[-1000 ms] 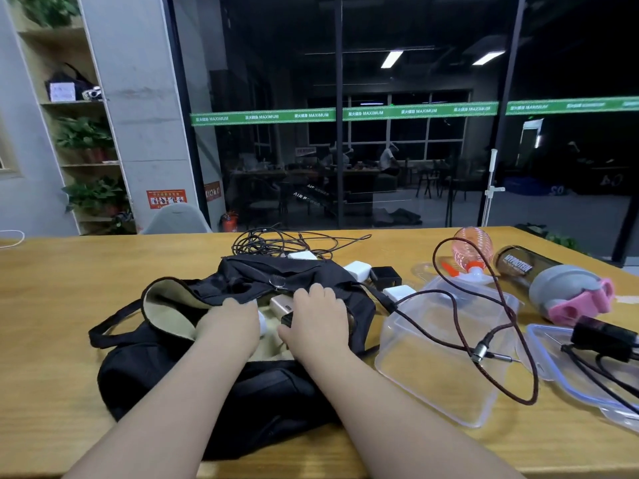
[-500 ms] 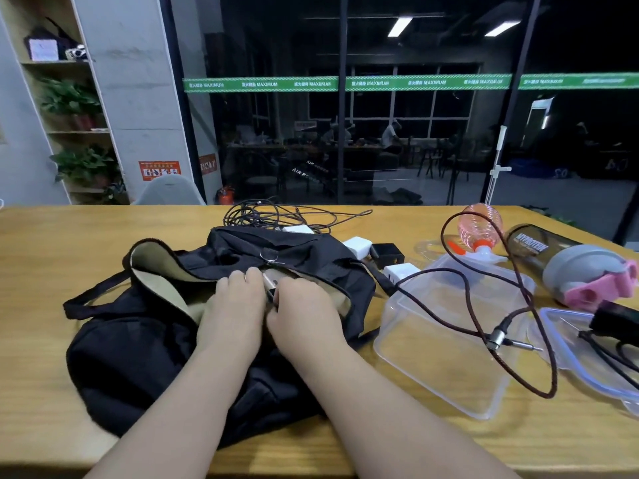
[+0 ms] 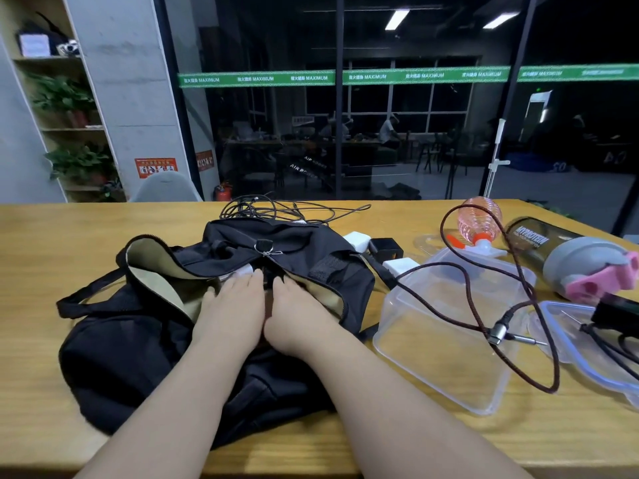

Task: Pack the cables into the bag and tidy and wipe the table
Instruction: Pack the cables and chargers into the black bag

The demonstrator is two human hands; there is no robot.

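The black bag (image 3: 131, 354) lies open on the wooden table (image 3: 38, 243), its beige lining showing. Both hands are side by side in its mouth. My left hand (image 3: 230, 311) lies with its fingers over a white charger (image 3: 243, 271) at the opening. My right hand (image 3: 297, 318) curls into the bag, fingertips hidden. A tangle of black cables (image 3: 287, 212) lies behind the bag. A dark red braided cable (image 3: 518, 288) with a metal plug loops over a clear container (image 3: 442, 361).
Two white chargers (image 3: 356, 238) (image 3: 401, 266) and a black one (image 3: 385, 247) sit right of the bag. Further right are a pink bottle (image 3: 479, 219), a dark shaker bottle (image 3: 570, 257), and a blue-rimmed lid (image 3: 567, 344) bearing a black adapter (image 3: 615, 316).
Both hands have drawn closer together and pushed deeper into the bag's mouth. The white charger between them is now mostly covered.
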